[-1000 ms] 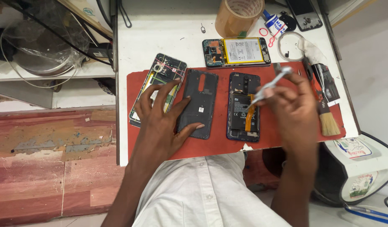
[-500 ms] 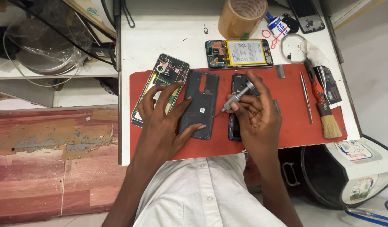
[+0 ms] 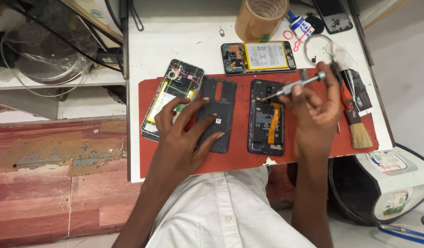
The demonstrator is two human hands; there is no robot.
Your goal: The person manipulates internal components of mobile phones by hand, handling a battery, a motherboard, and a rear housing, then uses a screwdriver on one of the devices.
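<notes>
Since a moment ago the right hand (image 3: 315, 108) has tipped its small screwdriver (image 3: 294, 85) onto the open phone (image 3: 265, 117) on the red mat (image 3: 313, 151), so keep it steady while the open left hand (image 3: 186, 126) presses the back cover (image 3: 216, 112).

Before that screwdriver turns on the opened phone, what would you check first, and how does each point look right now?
1. Screwdriver held in the right hand: ok.
2. Tip placed at the top of the open phone: ok; whether it sits in a screw head: cannot tell.
3. Open phone steadied: not ok; the left hand rests on the loose back cover instead.
4. Phone lying flat on the red mat: ok.
5. Brush apart from the phone: ok.
</notes>
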